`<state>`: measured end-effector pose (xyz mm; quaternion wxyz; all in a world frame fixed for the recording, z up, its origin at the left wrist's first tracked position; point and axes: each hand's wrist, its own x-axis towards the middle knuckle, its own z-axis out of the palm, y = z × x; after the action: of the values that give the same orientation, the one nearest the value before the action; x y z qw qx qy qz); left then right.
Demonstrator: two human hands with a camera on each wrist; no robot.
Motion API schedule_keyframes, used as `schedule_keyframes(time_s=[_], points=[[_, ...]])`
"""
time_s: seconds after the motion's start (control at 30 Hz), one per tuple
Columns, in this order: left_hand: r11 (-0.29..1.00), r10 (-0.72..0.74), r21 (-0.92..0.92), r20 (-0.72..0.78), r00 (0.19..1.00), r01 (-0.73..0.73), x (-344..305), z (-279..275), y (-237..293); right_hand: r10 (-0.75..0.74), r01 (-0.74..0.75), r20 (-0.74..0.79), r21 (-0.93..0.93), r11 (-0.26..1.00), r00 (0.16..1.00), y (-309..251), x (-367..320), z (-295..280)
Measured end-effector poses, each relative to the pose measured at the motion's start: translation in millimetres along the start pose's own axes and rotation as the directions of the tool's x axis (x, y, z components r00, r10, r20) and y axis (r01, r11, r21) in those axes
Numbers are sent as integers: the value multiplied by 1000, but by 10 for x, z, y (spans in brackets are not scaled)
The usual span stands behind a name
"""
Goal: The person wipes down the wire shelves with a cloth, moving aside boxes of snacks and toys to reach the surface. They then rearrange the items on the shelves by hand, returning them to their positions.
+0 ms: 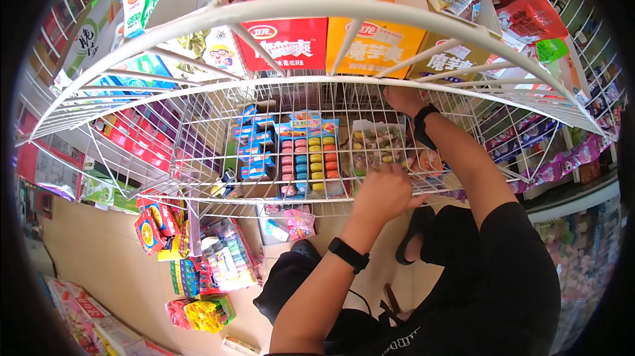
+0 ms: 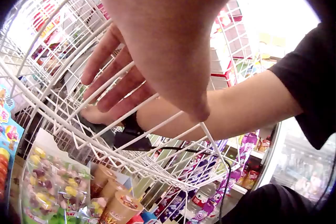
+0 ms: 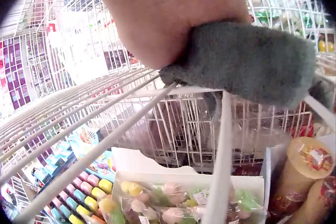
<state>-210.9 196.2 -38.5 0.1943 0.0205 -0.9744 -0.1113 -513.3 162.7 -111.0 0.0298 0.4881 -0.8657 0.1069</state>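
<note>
In the head view my right hand reaches to the back of a white wire basket shelf. Close to the camera in the right wrist view, that hand holds a folded grey-green cloth against the wires; its fingers are mostly hidden there. My left hand is over the basket's front wires. From the left wrist, its fingers look long and loosely extended across the wires, with the thumb apart. Below the hands sits a box of wrapped candies.
Rows of colourful round sweets and blue boxes stand left of the candies. Brown cups are at their right. Red and orange snack boxes fill the upper shelf. Packaged goods lie on the floor.
</note>
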Motion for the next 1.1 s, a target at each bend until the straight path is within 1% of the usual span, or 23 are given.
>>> schedule_keyframes(time_s=[0.03, 0.07, 0.1, 0.17, 0.2, 0.23, 0.3, 0.33, 0.43, 0.63, 0.7, 0.73, 0.77, 0.8, 0.83, 0.87, 0.9, 0.93, 0.97, 1.03, 1.07, 1.1], points=[[1000, 18, 7, -40, 999, -17, 1, 7, -4, -1, 1, -9, 4, 1000, 1000, -19, 10, 1], [1000, 17, 8, -38, 999, -16, 0, 11, -5, -18, 15, -115, -24, 1000, 993, -41, 6, 13], [1000, 17, 4, -28, 999, -17, -1, 10, -3, -18, 15, -114, -21, 1000, 993, -52, 14, 12], [1000, 15, 4, -16, 1000, -15, -3, 2, 4, -91, 104, -278, 31, 994, 956, 49, 97, 108], [1000, 12, 11, -19, 1000, -12, -1, -8, 9, -24, 31, -243, 24, 999, 970, 98, 162, 185], [1000, 9, 19, -22, 1000, -8, 2, -16, 13, -32, 31, -250, -10, 999, 968, 132, 209, 244], [1000, 4, 11, -5, 1000, -4, 8, -25, 19, 65, -46, -139, 136, 990, 988, 234, 265, 339], [1000, 2, -1, 10, 1000, -2, 8, -21, 18, 83, -63, -126, 150, 987, 989, 234, 265, 331], [1000, 11, 4, -27, 1000, -11, 2, 2, 16, 82, -64, -167, 110, 992, 983, 195, 288, 335], [999, 23, 33, -18, 1000, -22, 12, -16, 16, 68, -63, -225, 28, 998, 972, 155, 304, 318], [999, 26, 27, -23, 999, -25, 9, -6, 5, -27, 23, -359, -15, 1000, 933, 188, 242, 338], [999, 25, 22, -27, 999, -25, 15, -4, -1, -148, 156, -339, -6, 988, 929, 51, 74, 82], [999, 29, 19, -36, 999, -28, 18, -11, -4, -164, 175, -313, 8, 985, 935, -5, 14, 13], [999, 27, 20, -28, 999, -27, 18, -20, -5, -134, 127, -166, -56, 990, 977, -40, -62, -56], [999, 28, 19, -19, 999, -27, 15, -26, -3, -87, 84, -17, -126, 988, 996, -62, -144, -107], [999, 33, 13, -28, 999, -33, 14, -29, -1, -84, 80, -19, -137, 987, 996, -98, -226, -147], [999, 33, 22, -34, 999, -32, 14, -33, 0, -45, 64, 115, -170, 983, 992, -137, -308, -184], [999, 32, 32, -40, 999, -31, 11, -33, 2, 0, 52, 245, -203, 978, 970, -149, -381, -208], [999, 34, 27, -49, 998, -33, 3, -27, 6, 3, 51, 243, -213, 976, 970, -152, -452, -246], [999, 31, 19, -54, 998, -30, 6, -17, -10, -101, 159, 260, -209, 965, 960, -183, -531, -342], [999, 30, 17, -62, 998, -29, 2, -16, -18, -81, 150, 343, -180, 972, 936, -223, -551, -416], [999, 38, 22, -72, 997, -37, -5, -10, -21, -80, 152, 344, -187, 970, 936, -213, -531, -466]])
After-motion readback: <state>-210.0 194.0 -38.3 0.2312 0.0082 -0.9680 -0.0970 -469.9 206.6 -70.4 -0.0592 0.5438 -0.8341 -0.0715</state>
